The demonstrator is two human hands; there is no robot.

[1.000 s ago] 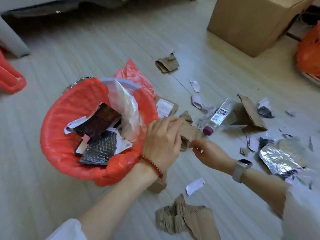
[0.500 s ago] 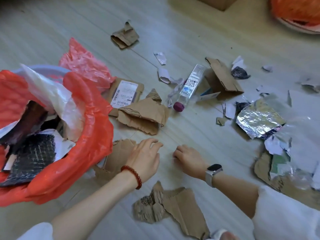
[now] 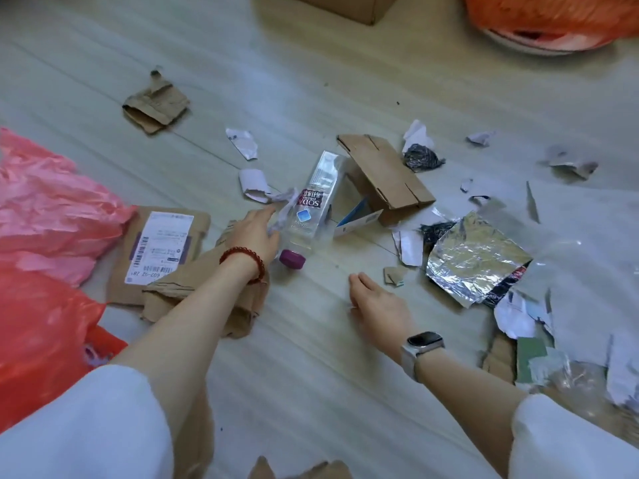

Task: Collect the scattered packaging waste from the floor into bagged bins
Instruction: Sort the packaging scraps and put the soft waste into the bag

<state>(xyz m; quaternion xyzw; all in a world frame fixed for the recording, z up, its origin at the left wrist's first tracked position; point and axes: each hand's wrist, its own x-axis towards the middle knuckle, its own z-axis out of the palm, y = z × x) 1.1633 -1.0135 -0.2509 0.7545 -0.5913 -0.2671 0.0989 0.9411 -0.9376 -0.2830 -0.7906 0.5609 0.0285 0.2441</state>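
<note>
Packaging waste is strewn over the pale floor. A clear plastic bottle (image 3: pixel 316 202) with a magenta cap lies in the middle, a crumpled white scrap (image 3: pixel 283 210) against its side. My left hand (image 3: pixel 254 235) reaches over a torn brown cardboard piece (image 3: pixel 207 295), and its extended fingers touch the scrap and the bottle's side. My right hand (image 3: pixel 377 305) hovers low over bare floor with relaxed fingers, holding nothing. The red-bagged bin (image 3: pixel 34 340) is at the left edge, mostly cut off.
A labelled cardboard mailer (image 3: pixel 159 243) lies left of my left arm. A folded cardboard flap (image 3: pixel 383 174), silver foil (image 3: pixel 473 257) and paper scraps lie to the right. Farther off are a brown piece (image 3: pixel 155 105), a cardboard box (image 3: pixel 345 5) and a second orange-bagged bin (image 3: pixel 553 22).
Both hands let go of the torn cardboard, which now lies on the floor. My left hand has moved forward to the bottle. The view has shifted right, away from the bin.
</note>
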